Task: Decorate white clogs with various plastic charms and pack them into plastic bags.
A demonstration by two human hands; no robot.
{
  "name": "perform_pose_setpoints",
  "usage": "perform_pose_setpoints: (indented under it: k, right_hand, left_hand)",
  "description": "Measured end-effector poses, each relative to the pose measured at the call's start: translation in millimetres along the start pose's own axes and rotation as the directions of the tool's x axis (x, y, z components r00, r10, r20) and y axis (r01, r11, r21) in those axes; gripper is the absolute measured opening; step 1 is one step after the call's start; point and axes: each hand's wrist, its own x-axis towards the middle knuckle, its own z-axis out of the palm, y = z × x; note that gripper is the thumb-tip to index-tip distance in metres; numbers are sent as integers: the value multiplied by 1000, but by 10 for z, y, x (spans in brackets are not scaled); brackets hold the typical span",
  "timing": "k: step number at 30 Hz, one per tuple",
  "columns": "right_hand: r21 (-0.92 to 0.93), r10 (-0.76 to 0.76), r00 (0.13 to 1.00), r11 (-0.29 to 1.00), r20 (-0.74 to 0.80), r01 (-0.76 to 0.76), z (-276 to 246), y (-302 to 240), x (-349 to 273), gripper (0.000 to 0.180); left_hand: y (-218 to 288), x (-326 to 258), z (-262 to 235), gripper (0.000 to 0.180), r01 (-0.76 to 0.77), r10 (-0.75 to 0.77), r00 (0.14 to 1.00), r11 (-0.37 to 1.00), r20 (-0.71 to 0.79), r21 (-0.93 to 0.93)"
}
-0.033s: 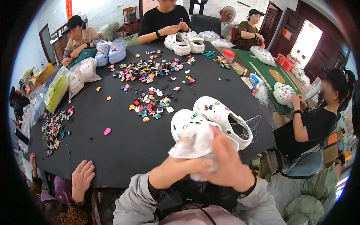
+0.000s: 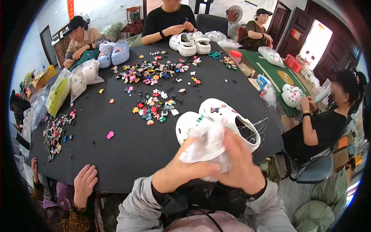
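Note:
Between my left hand (image 2: 181, 170) and my right hand (image 2: 245, 168) is a crumpled, whitish, partly see-through plastic bag (image 2: 206, 149), blurred by motion. My left fingers grip it from the near left, with the thumb across its lower part. The right hand closes on its other side, fingers pointing up and smeared. What the bag contains, if anything, I cannot make out. Just beyond it lie two white clogs (image 2: 220, 108) with small charms on their uppers, the left one partly hidden by the bag. Clear thin strands (image 2: 255, 133) sit at the right clog's heel.
Loose charms (image 2: 154, 73) lie heaped mid-table, with another pile (image 2: 58, 133) at the left. A co-worker's hand (image 2: 85, 181) rests on the near left edge. Bagged clogs (image 2: 60, 92), blue clogs (image 2: 114, 54) and teal scissors (image 2: 215, 55) stand farther off. Other people sit around.
My hands and the plastic bag have shifted slightly to the right, and the bag's folds have changed shape. The clogs and the charm piles stay put.

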Motion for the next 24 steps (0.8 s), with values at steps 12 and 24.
perform_pose_setpoints:
  k: [12,24]
  right_hand:
    - [-184,26,998,982,-65,-38,-35,693,683,54]
    - [-383,247,728,923,639,23,-664,437,146,29]
  left_hand:
    - [-574,474,-459,24,-53,492,862,328,-123,943]
    - [-400,534,-1096,48,95,562,822,19,-89,995]
